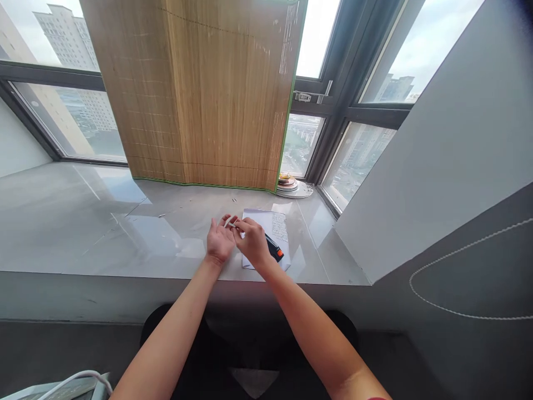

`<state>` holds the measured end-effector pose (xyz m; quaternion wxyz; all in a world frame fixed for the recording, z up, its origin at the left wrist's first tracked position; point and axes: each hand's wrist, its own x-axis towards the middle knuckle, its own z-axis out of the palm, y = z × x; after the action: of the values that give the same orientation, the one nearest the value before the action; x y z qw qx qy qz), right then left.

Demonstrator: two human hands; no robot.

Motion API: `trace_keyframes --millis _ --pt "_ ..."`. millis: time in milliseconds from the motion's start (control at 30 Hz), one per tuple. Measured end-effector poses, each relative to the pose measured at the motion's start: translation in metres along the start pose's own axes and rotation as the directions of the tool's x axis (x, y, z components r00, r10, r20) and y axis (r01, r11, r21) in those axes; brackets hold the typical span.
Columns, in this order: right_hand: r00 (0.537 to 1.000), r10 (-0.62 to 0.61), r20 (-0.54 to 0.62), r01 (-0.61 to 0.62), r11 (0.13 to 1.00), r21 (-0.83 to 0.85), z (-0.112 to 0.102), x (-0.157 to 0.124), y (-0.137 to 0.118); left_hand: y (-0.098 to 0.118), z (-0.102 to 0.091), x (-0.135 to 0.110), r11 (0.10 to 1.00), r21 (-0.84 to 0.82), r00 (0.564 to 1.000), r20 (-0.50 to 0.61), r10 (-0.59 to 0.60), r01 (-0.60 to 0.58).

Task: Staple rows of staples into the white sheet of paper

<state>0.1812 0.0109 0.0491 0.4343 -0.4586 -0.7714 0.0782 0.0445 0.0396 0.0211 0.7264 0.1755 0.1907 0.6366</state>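
My left hand (220, 240) is turned palm up above the grey ledge, its fingers loosely curled and apart. Just beside it, my right hand (252, 240) pinches a small, thin white piece (230, 224) over the left fingers. The piece is too small to identify. Beneath my right hand lies a white sheet of paper (249, 265) with writing or print (279, 226) on its right side. A black object with an orange end (280, 253) rests on the sheet, partly hidden by my right hand.
A large bamboo mat (225, 100) stands against the window behind the ledge (62, 233). Stacked plates (295, 190) sit at its right corner. Small scraps (162, 215) lie on the ledge. A white beaded cord (416, 272) hangs at the right.
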Motion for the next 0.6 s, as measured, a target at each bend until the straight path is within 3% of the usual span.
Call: trace_keyframes --millis 133,200,233,267,367,500,600 --pt "0.976 0.146 -0.162 -0.183 0.953 -0.241 -0.07 0.018 0.075 -0.001 -0.008 0.005 0.997 -0.075 0.991 -0.137 -0.007 -0.003" --pt "0.922 0.361 -0.142 -0.385 0.812 -0.439 -0.097 0.025 0.123 -0.002 -0.011 0.007 0.996 -0.085 0.988 -0.153 -0.024 0.011" --pt "0.879 0.463 -0.117 -0.451 0.723 -0.524 -0.106 0.028 0.146 -0.002 -0.012 0.007 0.996 -0.087 0.989 -0.144 -0.03 0.018" --pt "0.857 0.503 -0.113 -0.476 0.688 -0.549 -0.112 0.03 0.166 -0.002 -0.012 0.007 0.996 -0.088 0.991 -0.13 -0.036 0.025" --pt "0.819 0.563 -0.114 -0.514 0.63 -0.582 -0.113 0.036 0.207 -0.002 -0.013 0.008 0.996 -0.082 0.993 -0.112 -0.046 0.037" --pt "0.803 0.59 -0.09 -0.514 0.607 -0.606 -0.099 0.044 0.229 -0.004 -0.018 0.011 0.999 -0.039 0.994 -0.108 -0.028 0.024" --pt "0.815 0.576 -0.066 -0.487 0.619 -0.616 -0.093 0.045 0.236 -0.011 -0.022 0.02 0.974 0.214 0.99 -0.098 0.097 -0.074"
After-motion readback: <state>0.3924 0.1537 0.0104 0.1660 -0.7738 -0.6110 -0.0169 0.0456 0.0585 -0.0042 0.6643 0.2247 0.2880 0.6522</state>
